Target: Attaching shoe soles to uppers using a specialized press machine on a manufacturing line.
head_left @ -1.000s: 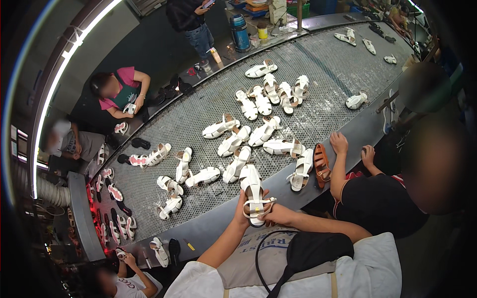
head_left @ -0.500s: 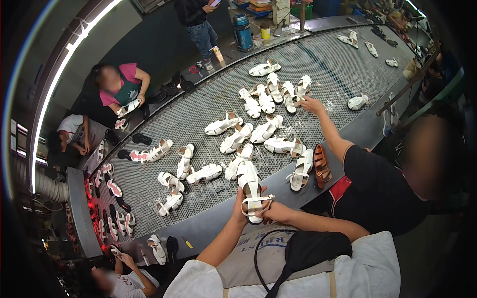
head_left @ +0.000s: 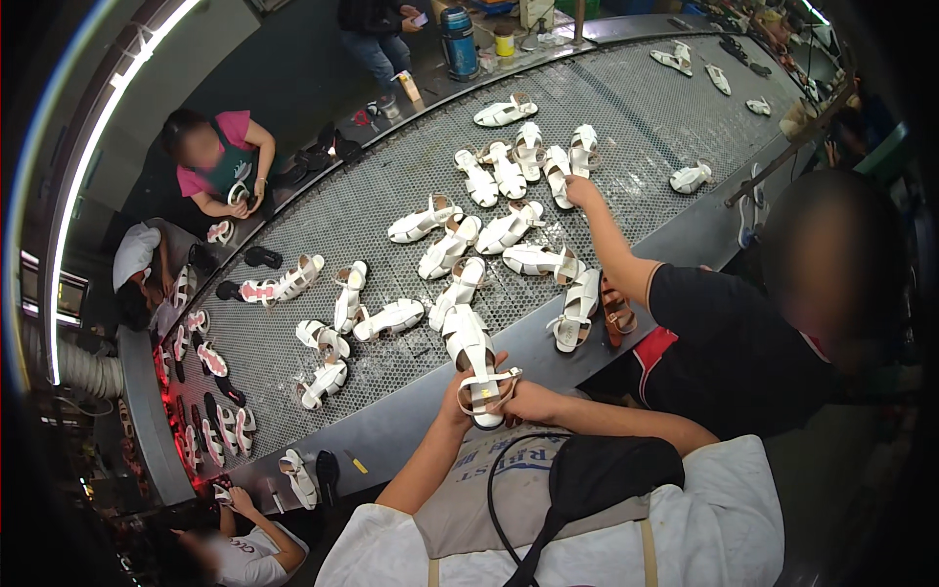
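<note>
A white closed-toe sandal [head_left: 471,342] with a buckled ankle strap is in front of me, its toe pointing away and its heel toward my body. My left hand [head_left: 456,399] grips it from the left near the heel, fingers partly hidden beneath. From the right, my right hand [head_left: 526,399] holds it by the heel and strap. Just past its toe lies another white sandal [head_left: 457,292]. More white sandals [head_left: 389,320] are spread over the perforated metal table [head_left: 391,176]. On the right, a co-worker's hand [head_left: 579,193] touches a white sandal [head_left: 558,176] in the far group.
That co-worker's arm [head_left: 626,245] reaches over the table beside me. A brown sandal [head_left: 617,315] lies near the table's front edge. Pink-and-white sandals [head_left: 211,359] and black soles are at the left end. A yellow-handled tool [head_left: 360,467] lies on the front ledge. Other people sit around the table.
The view has shifted slightly. The co-worker's hand has moved left from one white sandal to its neighbour, and their arm now partly covers less of the table's far side. My grip on the sandal looks unchanged.
</note>
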{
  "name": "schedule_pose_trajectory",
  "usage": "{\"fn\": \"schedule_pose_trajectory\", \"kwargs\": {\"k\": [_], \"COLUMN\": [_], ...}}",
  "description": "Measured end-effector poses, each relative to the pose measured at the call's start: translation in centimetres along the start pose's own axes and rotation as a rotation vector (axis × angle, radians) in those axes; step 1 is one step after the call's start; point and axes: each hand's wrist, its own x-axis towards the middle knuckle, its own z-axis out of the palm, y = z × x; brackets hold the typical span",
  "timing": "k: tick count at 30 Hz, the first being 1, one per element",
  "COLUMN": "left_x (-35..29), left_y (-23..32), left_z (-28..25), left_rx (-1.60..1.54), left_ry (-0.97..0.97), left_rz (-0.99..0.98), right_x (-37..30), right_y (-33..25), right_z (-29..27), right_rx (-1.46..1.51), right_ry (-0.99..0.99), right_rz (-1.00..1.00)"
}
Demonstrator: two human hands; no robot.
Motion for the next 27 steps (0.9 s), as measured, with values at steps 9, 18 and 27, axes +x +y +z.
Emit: {"fn": "schedule_pose_trajectory", "kwargs": {"k": [9,18,27], "left_x": [-0.1,0.6,0.5], "left_y": [-0.1,-0.2,1.3], "left_z": [3.3,2.0,0.1], "left_rx": [0.134,0.075,0.247], "left_ry": [0.194,0.218,0.137], "left_rz": [0.116,0.104,0.125], "right_x": [0.6,0.1,0.3], "right_y": [0.0,0.1,-1.3], "right_z": [-0.3,-0.3,-0.1], "right_rx": [0.038,0.137,0.106], "right_ry": [-0.021,0.016,0.066], "right_rz": [-0.046,-0.004,-0.145]}}
